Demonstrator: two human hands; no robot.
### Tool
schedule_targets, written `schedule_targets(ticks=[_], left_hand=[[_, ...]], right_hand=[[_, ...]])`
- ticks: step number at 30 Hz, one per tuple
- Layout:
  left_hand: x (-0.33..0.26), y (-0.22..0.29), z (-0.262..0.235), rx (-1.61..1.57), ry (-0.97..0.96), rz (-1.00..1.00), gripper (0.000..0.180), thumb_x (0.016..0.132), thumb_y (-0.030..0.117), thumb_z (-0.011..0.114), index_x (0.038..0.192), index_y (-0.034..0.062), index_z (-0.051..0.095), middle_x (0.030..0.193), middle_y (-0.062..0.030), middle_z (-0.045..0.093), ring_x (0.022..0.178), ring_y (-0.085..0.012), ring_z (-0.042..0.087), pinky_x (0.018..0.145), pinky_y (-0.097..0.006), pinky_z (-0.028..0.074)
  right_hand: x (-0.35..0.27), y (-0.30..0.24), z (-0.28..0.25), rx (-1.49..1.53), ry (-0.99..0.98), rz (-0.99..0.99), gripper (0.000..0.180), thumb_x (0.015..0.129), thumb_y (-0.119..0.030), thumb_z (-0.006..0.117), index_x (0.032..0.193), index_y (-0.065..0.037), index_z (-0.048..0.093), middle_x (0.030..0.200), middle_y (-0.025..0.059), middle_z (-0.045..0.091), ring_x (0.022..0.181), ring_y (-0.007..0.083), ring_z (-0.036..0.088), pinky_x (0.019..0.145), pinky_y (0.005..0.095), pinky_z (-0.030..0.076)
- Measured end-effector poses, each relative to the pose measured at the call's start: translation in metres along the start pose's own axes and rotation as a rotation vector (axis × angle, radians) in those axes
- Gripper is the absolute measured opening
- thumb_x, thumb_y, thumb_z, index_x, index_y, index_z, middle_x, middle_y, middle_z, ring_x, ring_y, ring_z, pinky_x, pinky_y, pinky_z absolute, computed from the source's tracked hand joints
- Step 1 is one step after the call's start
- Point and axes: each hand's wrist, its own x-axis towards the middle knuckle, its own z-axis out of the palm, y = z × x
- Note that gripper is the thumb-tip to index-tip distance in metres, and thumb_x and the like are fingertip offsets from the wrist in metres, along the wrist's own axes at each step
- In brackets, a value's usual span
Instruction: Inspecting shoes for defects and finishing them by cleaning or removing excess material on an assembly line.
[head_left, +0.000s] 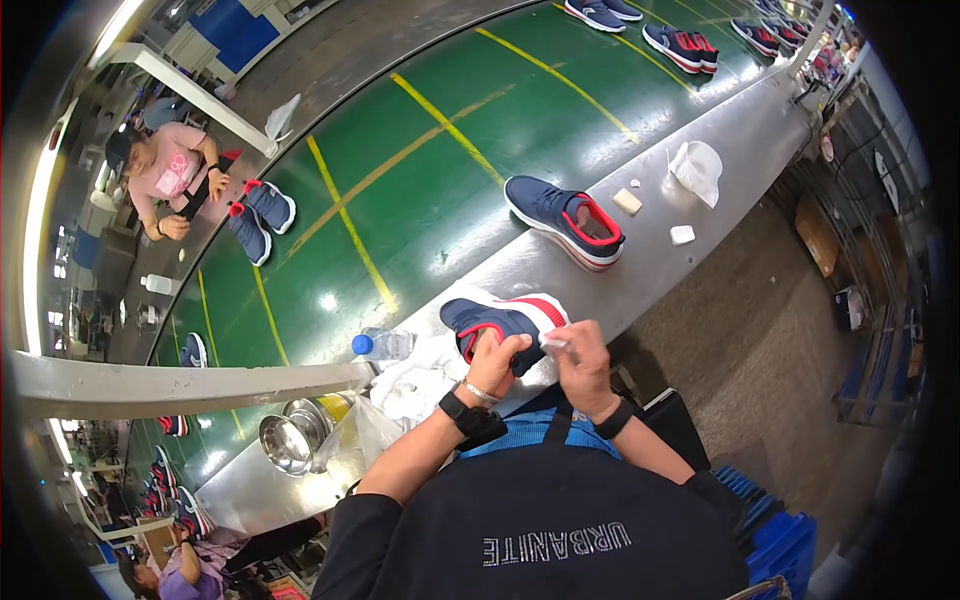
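Note:
My left hand [490, 366] is closed around the opening of a navy sneaker [505, 318] with red lining and a white-and-red sole. The shoe lies on its side over the metal ledge, sole turned to the right. Pinched in my right hand [584, 368] is a small white piece [553, 344], held at the sole's edge; its kind is unclear. A matching sneaker [550, 208] stands upright on the ledge ahead. Beside the held shoe lie a crumpled white cloth [418, 378] and a clear bottle with a blue cap [388, 345].
A green conveyor belt [430, 190] with yellow lines carries several sneakers. On the ledge sit a cream block [627, 202], a white block [682, 235], a white cup-like container [695, 172] and metal bowls [290, 440]. A pale beam [200, 388] crosses at left. A person [170, 170] stands across the belt.

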Motion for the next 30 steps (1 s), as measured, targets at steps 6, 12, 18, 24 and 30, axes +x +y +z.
schedule_targets(ticks=[6,12,18,24,30], left_hand=[[0.0,0.038,0.011,-0.185,0.106,-0.055,0.003,0.076,0.003,0.056,0.073,0.0019,0.056,0.073,-0.0014,0.056,0.063,-0.0097,0.056,0.061,-0.024,0.048],[-0.001,0.05,0.018,-0.307,0.16,-0.081,0.006,0.076,0.004,0.057,0.08,-0.0004,0.058,0.08,-0.0055,0.058,0.074,-0.0149,0.058,0.07,-0.029,0.049],[-0.001,0.042,0.026,-0.337,0.194,-0.152,0.018,0.076,0.006,0.058,0.09,-0.0039,0.054,0.086,-0.0096,0.058,0.078,-0.0175,0.058,0.072,-0.032,0.05],[-0.004,0.015,0.015,-0.234,0.183,-0.09,0.007,0.076,0.005,0.057,0.078,-0.0012,0.056,0.076,-0.0056,0.057,0.068,-0.013,0.057,0.063,-0.026,0.048],[-0.008,0.016,0.026,0.044,0.2,0.044,0.015,0.076,0.003,0.057,0.086,0.0014,0.045,0.078,-0.0029,0.052,0.067,-0.0071,0.052,0.059,-0.023,0.045]], right_hand=[[-0.058,0.042,-0.002,-0.165,-0.312,0.139,0.013,0.068,-0.003,0.059,0.081,-0.006,0.06,0.079,0.0087,0.05,0.082,0.0257,0.049,0.072,0.0341,0.038],[0.004,-0.015,-0.011,0.077,-0.04,0.188,0.011,0.074,-0.001,0.06,0.084,-0.004,0.057,0.095,0.0102,0.049,0.086,0.0225,0.051,0.076,0.0291,0.041],[0.036,-0.02,0.008,0.068,-0.091,0.084,0.011,0.075,-0.001,0.062,0.084,-0.004,0.055,0.104,0.0125,0.048,0.094,0.0229,0.051,0.081,0.0291,0.04],[0.035,-0.023,0.014,0.041,-0.07,0.226,0.011,0.075,-0.004,0.062,0.083,-0.003,0.055,0.099,0.0114,0.047,0.094,0.0218,0.049,0.08,0.0286,0.04],[0.035,-0.022,0.015,0.013,-0.069,0.253,0.011,0.075,-0.003,0.062,0.083,-0.002,0.054,0.093,0.0099,0.045,0.087,0.0206,0.047,0.077,0.0282,0.039]])
